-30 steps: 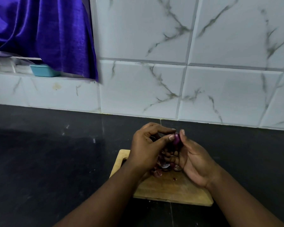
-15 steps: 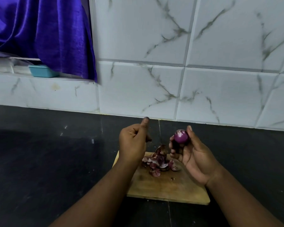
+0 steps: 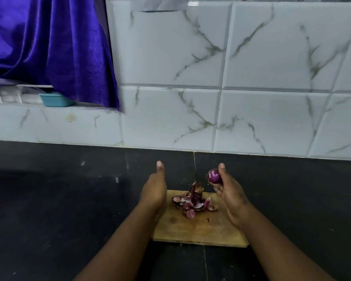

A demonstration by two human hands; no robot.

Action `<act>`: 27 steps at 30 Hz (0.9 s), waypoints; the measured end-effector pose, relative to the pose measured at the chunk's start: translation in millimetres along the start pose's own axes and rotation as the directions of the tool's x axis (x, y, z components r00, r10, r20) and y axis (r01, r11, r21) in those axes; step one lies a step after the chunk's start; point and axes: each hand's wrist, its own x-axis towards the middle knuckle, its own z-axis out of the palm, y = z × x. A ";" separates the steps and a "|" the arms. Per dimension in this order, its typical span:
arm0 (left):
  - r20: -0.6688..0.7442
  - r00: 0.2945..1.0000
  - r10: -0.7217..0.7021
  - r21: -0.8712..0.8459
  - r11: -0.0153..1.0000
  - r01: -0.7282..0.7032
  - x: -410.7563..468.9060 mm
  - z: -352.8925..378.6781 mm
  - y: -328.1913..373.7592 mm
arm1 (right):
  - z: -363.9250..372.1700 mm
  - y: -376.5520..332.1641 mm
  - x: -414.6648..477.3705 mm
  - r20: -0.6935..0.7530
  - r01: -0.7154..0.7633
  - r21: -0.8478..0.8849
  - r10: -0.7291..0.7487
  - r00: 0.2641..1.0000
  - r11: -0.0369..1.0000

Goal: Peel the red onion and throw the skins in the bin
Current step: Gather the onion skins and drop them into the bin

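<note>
My right hand [image 3: 229,191] holds a small peeled red onion [image 3: 213,175] between thumb and fingers, lifted above the far right corner of the wooden cutting board [image 3: 199,228]. A heap of purple onion skins [image 3: 193,200] lies on the far part of the board, between my hands. My left hand [image 3: 155,186] stands on edge at the board's left side, thumb up and palm toward the skins, holding nothing. No bin is in view.
The board lies on a dark stone counter [image 3: 59,199] that runs to a white marble-patterned tiled wall [image 3: 211,98]. A purple curtain [image 3: 49,47] hangs at the upper left over a ledge with a small teal container [image 3: 55,100].
My hands have come apart. The left hand let go of the onion and moved left, opening up. The right hand carried the onion slightly right, uncovering the skins.
</note>
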 end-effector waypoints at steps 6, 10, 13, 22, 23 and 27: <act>0.157 0.982 0.107 0.031 0.993 -0.113 -28.1 13.1 -11.0 | 28.6 -2.3 -11.5 0.117 -0.015 -0.300 0.052 0.992 0.954; 0.284 0.955 0.082 -0.075 0.995 -0.064 -33.2 9.1 -5.6 | 38.4 -1.7 -22.9 0.189 -0.042 -0.238 0.089 0.978 0.970; 0.423 0.902 0.084 -0.224 0.974 0.014 -44.6 4.9 0.9 | 42.3 -4.8 -35.3 0.222 -0.094 -0.108 0.116 0.968 0.990; 0.066 0.993 0.093 -0.195 0.978 -0.079 -44.1 0.7 -8.1 | 19.2 -6.6 -43.7 -0.153 -0.043 -0.196 0.013 0.988 0.980; 0.093 0.991 0.096 -0.149 0.985 -0.081 -42.0 3.9 -12.0 | 23.4 -5.1 -47.2 -0.153 -0.038 -0.260 -0.003 0.988 0.965; 0.175 0.973 0.148 0.045 0.986 -0.158 -57.1 24.9 -6.7 | 61.0 -2.4 -61.6 -0.094 -0.042 -0.374 0.007 0.996 0.927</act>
